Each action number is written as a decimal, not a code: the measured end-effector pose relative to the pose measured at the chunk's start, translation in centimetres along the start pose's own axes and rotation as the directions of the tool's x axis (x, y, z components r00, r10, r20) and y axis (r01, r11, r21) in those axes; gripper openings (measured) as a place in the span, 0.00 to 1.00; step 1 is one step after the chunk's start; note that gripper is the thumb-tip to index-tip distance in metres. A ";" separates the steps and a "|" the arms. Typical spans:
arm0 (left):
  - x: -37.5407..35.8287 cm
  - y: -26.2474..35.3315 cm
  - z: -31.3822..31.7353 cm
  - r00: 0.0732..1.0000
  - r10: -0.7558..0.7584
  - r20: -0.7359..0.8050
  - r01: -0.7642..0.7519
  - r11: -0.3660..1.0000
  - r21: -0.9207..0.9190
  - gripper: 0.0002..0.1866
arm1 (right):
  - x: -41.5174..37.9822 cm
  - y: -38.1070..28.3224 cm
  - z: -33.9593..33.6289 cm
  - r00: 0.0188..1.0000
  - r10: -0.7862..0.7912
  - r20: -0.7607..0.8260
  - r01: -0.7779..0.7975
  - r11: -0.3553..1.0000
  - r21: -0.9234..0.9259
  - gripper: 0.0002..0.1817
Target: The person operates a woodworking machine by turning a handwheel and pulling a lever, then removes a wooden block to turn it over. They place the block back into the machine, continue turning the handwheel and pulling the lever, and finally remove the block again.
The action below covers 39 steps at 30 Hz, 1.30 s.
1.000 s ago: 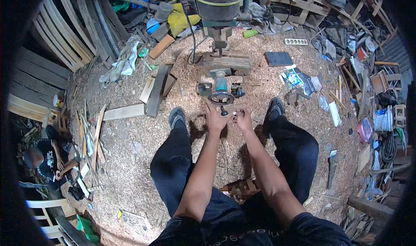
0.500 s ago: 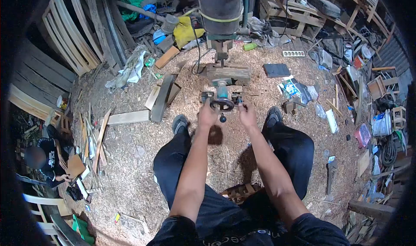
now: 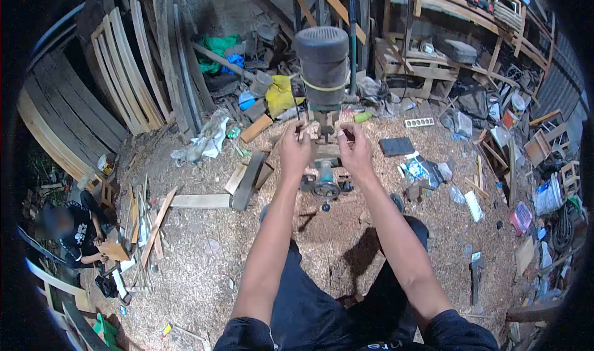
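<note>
A drilling machine with a dark upright motor point(image 3: 322, 57) stands ahead of me, its spindle pointing down over a wooden block point(image 3: 328, 149). My left hand point(image 3: 295, 150) is raised beside the spindle, left of the block, its fingers bent and thumb apart. On the other side, my right hand point(image 3: 354, 150) curves its fingers, leaving a gap to the thumb. Neither hand shows a clear grip; whether the fingertips touch the block is hard to see. Below the hands sits a round handwheel point(image 3: 326, 191) with a black ball knob point(image 3: 325, 207) under it.
Wood shavings cover the floor. Planks point(image 3: 249, 181) lie left of the machine, and a dark flat block point(image 3: 396, 146) and plastic packaging point(image 3: 423, 170) lie to its right. Curved wooden frames point(image 3: 127, 72) lean at the left. Another person point(image 3: 77, 233) sits lower left, holding a wooden piece.
Both hands have left the handwheel area and moved forward and up to either side of the spindle. My view has tilted upward, showing more of the motor and back wall.
</note>
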<state>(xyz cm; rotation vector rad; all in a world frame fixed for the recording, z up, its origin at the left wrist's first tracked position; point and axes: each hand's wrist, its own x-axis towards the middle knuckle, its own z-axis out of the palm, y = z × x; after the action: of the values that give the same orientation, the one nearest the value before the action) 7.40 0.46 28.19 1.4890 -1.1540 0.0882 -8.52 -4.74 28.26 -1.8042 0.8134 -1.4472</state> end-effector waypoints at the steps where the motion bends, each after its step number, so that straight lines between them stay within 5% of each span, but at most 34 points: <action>1: 1.7 0.0 0.0 1.000 -0.015 -0.002 0.015 1.000 0.014 0.13 | 1.0 0.0 0.2 1.000 -0.027 -0.007 0.027 1.000 -0.010 0.12; 11: 10.9 -4.1 2.1 0.984 0.099 -0.151 -0.048 0.948 0.314 0.11 | 8.6 0.8 2.5 0.984 -0.159 -0.086 0.150 0.983 -0.102 0.11; 21: 13.2 -3.9 1.4 0.990 -0.020 -0.139 0.067 0.936 0.345 0.14 | 10.2 1.8 3.2 0.991 -0.087 -0.097 0.086 0.996 -0.023 0.10; 26: 13.2 -0.5 1.0 0.962 0.204 -0.182 -0.174 0.970 0.171 0.14 | 11.1 -1.1 2.3 0.993 -0.034 -0.116 0.035 0.999 0.010 0.10; 31: 17.4 5.6 2.1 0.813 0.449 -0.370 -0.438 0.891 0.120 0.16 | 15.4 -3.7 1.0 0.962 -0.183 -0.202 0.183 0.983 -0.021 0.11; 39: 23.6 9.7 6.5 0.850 0.486 -0.202 -0.457 0.872 0.175 0.13 | 26.2 -5.9 1.5 0.901 -0.240 -0.361 0.226 0.971 -0.082 0.10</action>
<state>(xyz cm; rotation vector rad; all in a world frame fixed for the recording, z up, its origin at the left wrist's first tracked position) 9.30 -16.79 47.96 1.2238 -1.3096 0.6729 -1.83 -22.32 47.43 -1.7270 0.8301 -1.9817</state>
